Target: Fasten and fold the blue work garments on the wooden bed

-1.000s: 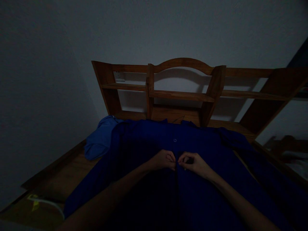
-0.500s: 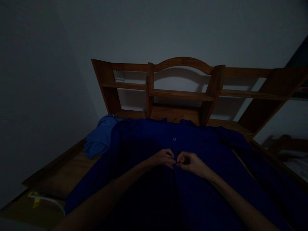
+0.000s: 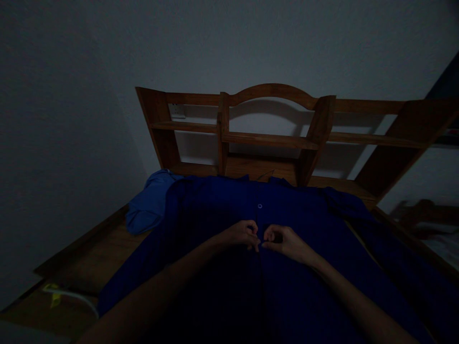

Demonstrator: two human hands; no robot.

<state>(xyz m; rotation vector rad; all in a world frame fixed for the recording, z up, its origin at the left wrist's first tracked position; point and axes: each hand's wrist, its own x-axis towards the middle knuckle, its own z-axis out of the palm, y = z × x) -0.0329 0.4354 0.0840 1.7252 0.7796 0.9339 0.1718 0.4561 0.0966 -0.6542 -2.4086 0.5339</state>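
A dark blue shirt (image 3: 222, 205) lies spread out with its collar toward the wooden shelf unit and its sleeves out to the sides. A pale round button (image 3: 260, 206) shows on its front, above my hands. My left hand (image 3: 247, 235) pinches the cloth at the front opening, fingertips pressed together. Just to its right, my right hand (image 3: 281, 240) has thumb and fingers curled in a pinch on the other edge of the shirt front. A small gap separates the fingertips. Whatever small part lies between them is too dark to make out.
Behind the shirt stands a wooden shelf unit (image 3: 270, 139) against the wall. A lighter blue bundled cloth (image 3: 152, 203) sits at the left on the wooden tabletop (image 3: 96, 253). A white cord (image 3: 73, 294) with a yellow piece lies at the lower left.
My left fingertips have shifted slightly left, and the gap to my right fingertips has widened a little. The shirt stays in place.
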